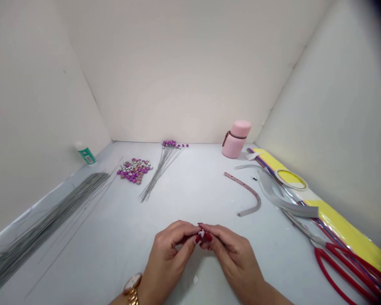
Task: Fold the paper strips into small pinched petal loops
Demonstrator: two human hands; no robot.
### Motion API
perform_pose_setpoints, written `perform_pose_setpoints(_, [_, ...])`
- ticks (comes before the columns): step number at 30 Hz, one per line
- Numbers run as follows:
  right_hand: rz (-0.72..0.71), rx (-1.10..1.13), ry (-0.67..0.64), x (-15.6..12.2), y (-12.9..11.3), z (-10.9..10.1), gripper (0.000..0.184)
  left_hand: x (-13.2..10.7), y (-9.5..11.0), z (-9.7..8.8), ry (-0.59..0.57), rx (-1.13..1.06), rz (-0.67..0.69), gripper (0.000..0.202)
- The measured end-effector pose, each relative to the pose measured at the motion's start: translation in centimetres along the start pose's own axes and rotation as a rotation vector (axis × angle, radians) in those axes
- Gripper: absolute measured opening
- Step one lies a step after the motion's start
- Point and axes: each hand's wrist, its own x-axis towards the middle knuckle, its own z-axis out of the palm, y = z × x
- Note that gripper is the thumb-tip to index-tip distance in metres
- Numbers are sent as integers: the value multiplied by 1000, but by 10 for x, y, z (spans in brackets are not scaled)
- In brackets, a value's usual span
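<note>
Both my hands meet at the front middle of the table. My left hand [174, 250] and my right hand [231, 250] pinch a small pale paper star [202, 234] between thumbs and fingertips. Fingers cover most of it, so its exact shape is hard to make out. A tiny white scrap [195, 279] lies on the table below the hands. Further off to the right rests a curved paper strip [246, 186], pink with dark spots at one end and grey at the other. At the back left sits a pile of small purple, silver and copper stars [135, 170].
Left lies a long bundle of thin wires [60, 216], near a white-and-green glue bottle [86, 153]. Wires tipped with purple stars [163, 163] lie behind. At right are a pink flask [236, 139], red-handled scissors [330, 250], a tape roll [291, 179] and yellow sheets [343, 224].
</note>
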Motion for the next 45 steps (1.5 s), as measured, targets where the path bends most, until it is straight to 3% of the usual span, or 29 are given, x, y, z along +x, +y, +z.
perform_pose_setpoints(10, [-78, -122, 32, -1, -2, 0, 19, -5, 1, 5, 47, 10, -81, 13])
perform_pose_setpoints(17, [-125, -198, 3, 1, -6, -3, 18, -5, 0, 3, 68, 144, -5, 11])
perform_pose_setpoints(23, [-149, -216, -37, 1, -8, -3, 19, -1, 0, 0, 13, 242, 74, 14])
perform_pose_setpoints(29, [-185, -248, -48, -1, -3, 0, 21, -2, -4, 2, 63, 333, 153, 13])
perform_pose_setpoints(36, [-60, -157, -52, 2, 0, -2, 22, -1, -5, 1, -11, 167, -113, 9])
perform_pose_setpoints(41, [-119, -147, -117, 4, 0, -6, 28, -1, -4, 0, -20, 67, -114, 11])
perform_pose_setpoints(45, [-116, -165, -65, 5, 0, -5, 24, -2, -5, -1, -31, 51, -113, 15])
